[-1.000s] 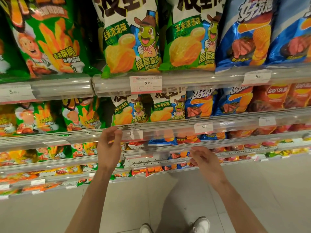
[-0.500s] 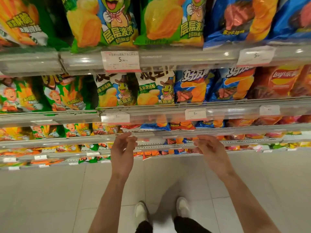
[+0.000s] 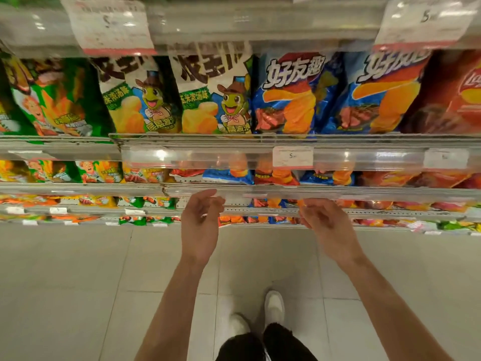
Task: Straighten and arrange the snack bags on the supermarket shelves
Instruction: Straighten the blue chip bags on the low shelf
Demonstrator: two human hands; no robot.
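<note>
Snack bags fill several shelves in front of me. Two white-and-green bags with a cartoon frog [image 3: 213, 100] stand beside two blue bags [image 3: 289, 97], with green bags [image 3: 52, 100] to the left and a red bag [image 3: 453, 100] to the right. On the shelf below lie low blue and red bags [image 3: 229, 175] behind a clear rail [image 3: 208, 158]. My left hand [image 3: 200, 225] and right hand [image 3: 325, 222] hover in front of a lower shelf edge, fingers loosely curled, holding nothing.
White price tags [image 3: 292, 156] hang on the clear rails. Lower shelves hold more orange and green bags [image 3: 135, 201]. Beige floor tiles [image 3: 78, 282] lie below, with my white shoes [image 3: 273, 306] close to the shelf base.
The view has tilted downward and closer to the shelves. Both hands dropped from the upper rail to a lower shelf edge and drew nearer each other; my feet came into view.
</note>
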